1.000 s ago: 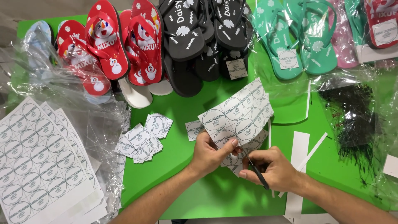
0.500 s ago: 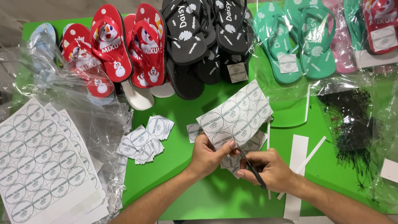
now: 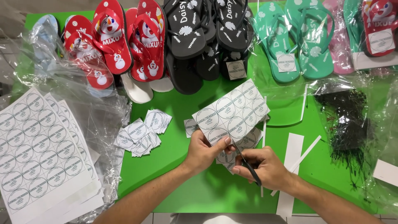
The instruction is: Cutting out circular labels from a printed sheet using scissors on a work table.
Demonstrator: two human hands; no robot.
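White label sheet gripped in left hand fingers, right hand fingers closed on scissors, green table

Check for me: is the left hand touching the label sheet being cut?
Touching. The head view shows the left hand pinching the lower edge of the label sheet, thumb on top, while the right hand works scissors.

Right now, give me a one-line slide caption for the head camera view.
Left hand holds a white sheet of round printed labels while right hand cuts it with black-handled scissors over a green table.
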